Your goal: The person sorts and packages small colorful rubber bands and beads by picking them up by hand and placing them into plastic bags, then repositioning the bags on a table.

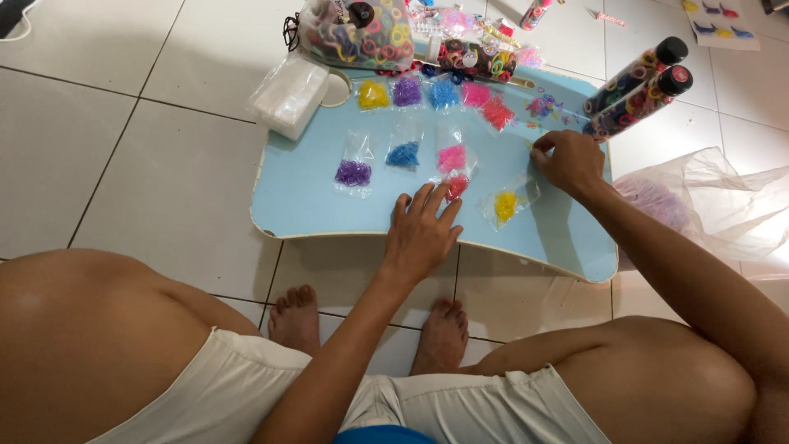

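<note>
Red-band bag (pixel 457 186) – clear, flat on blue tray, under fingertips; yellow-band bag (pixel 507 203) just beside, tilted.

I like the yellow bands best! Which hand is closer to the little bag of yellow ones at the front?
Left, but only just. The left hand lies flat beside the yellow bag, fingers on the red bag. The right hand is a bit beyond it, pinching something small.

I see a low light-blue plastic lap table (pixel 312 197) on white floor tiles (pixel 164 164); small clear bags of coloured rubber bands (pixel 354 171) lie across it, a white packet stack (pixel 289 94) at its far-left corner.
</note>
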